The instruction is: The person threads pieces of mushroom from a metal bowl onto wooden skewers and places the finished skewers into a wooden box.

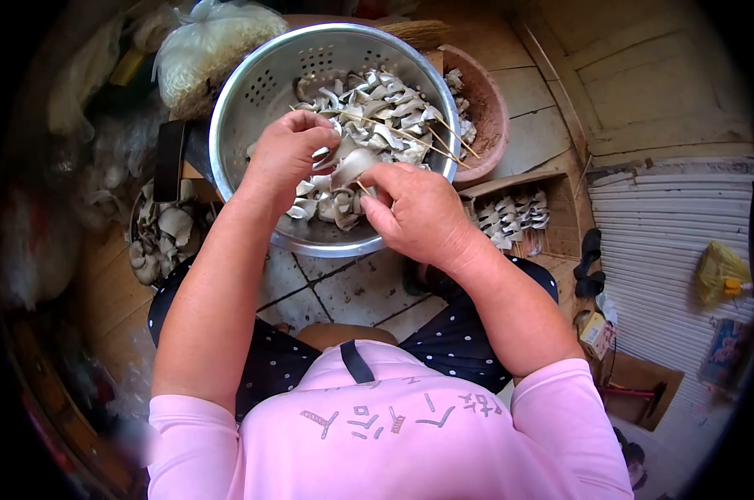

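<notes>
A large metal colander (235, 125) in front of me holds a heap of torn grey-white oyster mushroom pieces (394, 96). Over its left part, my left hand (292, 154) is closed, pinching a mushroom piece (323, 155) between thumb and fingers. My right hand (423, 208) is closed on a thin wooden skewer (362, 188), its end showing by the thumb and forefinger. A pale mushroom strip (356, 165) lies between the two hands, partly hidden by the right fingers. Several bare skewers (452, 137) rest across the heap.
Right of the colander stands a pink basin (485, 108) with mushroom bits inside. Below it, a cardboard box (564, 196) holds several filled mushroom skewers (514, 218). A container of whole mushrooms (164, 233) sits at left, and a clear plastic bag (214, 54) stands behind.
</notes>
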A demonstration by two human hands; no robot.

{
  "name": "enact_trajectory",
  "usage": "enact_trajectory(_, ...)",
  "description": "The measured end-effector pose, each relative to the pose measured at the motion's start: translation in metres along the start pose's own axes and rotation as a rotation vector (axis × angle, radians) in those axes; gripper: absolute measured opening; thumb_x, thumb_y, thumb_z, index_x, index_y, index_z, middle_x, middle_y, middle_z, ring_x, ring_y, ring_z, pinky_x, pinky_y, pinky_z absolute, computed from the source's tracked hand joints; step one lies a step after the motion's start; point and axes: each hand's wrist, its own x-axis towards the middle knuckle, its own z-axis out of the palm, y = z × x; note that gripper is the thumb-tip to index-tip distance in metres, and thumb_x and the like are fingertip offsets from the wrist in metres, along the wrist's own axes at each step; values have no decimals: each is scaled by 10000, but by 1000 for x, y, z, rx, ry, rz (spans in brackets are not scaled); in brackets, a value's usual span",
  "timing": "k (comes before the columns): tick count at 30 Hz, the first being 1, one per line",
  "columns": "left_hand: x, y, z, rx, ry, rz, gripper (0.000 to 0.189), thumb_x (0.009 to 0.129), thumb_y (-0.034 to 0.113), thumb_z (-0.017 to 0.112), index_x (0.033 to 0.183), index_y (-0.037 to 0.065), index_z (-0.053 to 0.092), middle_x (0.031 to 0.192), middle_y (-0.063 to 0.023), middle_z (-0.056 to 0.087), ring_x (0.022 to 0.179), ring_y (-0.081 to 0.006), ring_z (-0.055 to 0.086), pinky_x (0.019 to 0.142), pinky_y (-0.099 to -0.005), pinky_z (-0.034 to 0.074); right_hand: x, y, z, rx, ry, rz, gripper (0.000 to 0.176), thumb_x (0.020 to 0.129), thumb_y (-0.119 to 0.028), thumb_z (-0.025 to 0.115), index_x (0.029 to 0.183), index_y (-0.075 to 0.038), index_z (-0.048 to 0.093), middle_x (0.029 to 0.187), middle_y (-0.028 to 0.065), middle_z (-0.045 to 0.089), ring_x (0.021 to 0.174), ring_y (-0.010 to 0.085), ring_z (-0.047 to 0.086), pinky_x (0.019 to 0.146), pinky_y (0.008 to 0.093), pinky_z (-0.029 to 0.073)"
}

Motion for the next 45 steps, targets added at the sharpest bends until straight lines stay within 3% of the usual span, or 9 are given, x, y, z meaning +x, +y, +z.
enact_trajectory(2,-4,6,1,64,38,21,159,884,204,632,979,82,594,894,-15,613,794,-110,594,656,-253,496,1,-1,-3,16,-47,47,208,793,-172,654,963,-56,628,836,176,639,770,368,634,697,461,508)
enact_trajectory(9,1,7,-4,-41,86,31,357,924,359,594,1160,95,552,921,-41,639,761,-100,602,634,-234,474,1,3,-4,71,49,0,193,788,-132,661,958,-45,636,721,112,613,701,288,610,648,378,487)
enact_trajectory(15,1,6,-5,73,63,87,382,896,275,632,1203,72,529,969,-46,622,812,-108,605,676,-231,498,2,1,-6,95,23,22,184,790,-148,658,945,-51,638,830,178,641,783,364,634,702,447,506)
enact_trajectory(17,2,5,-8,57,-6,84,422,859,198,671,1222,49,515,1003,-64,602,852,-137,610,729,-269,528,2,3,-5,106,73,13,184,783,-129,674,943,-39,652,739,112,617,690,263,612,651,356,489)
enact_trajectory(23,4,-2,-10,58,-24,149,517,821,60,688,1289,30,472,1017,-89,585,872,-180,615,784,-307,544,2,2,-5,80,77,-2,180,784,-118,675,946,-41,656,747,113,621,699,268,616,653,358,492)
enact_trajectory(26,-2,-2,1,-40,46,174,615,745,16,713,1306,10,461,928,-78,633,836,-138,606,698,-265,479,2,-1,-8,64,13,18,172,785,-136,653,945,-72,652,830,159,642,785,361,631,706,443,508)
enact_trajectory(32,-2,5,-1,-45,143,172,643,772,2,657,1348,-32,373,908,-108,628,771,-170,624,648,-284,512,0,1,-2,20,58,-76,179,790,-117,664,958,-55,656,789,120,643,739,297,628,672,377,503)
enact_trajectory(38,13,8,-23,-301,273,240,592,791,14,640,1315,-39,371,910,-115,592,737,-200,618,643,-326,538,-1,0,-4,53,118,-162,167,790,-122,666,943,-56,658,816,114,656,733,289,636,662,368,508)
enact_trajectory(45,23,16,-53,-529,262,197,216,825,46,611,1026,18,536,865,-73,587,713,-187,615,705,-366,574,-4,-5,-17,102,104,-126,171,785,-116,655,948,-67,653,865,123,662,798,322,638,717,397,518)
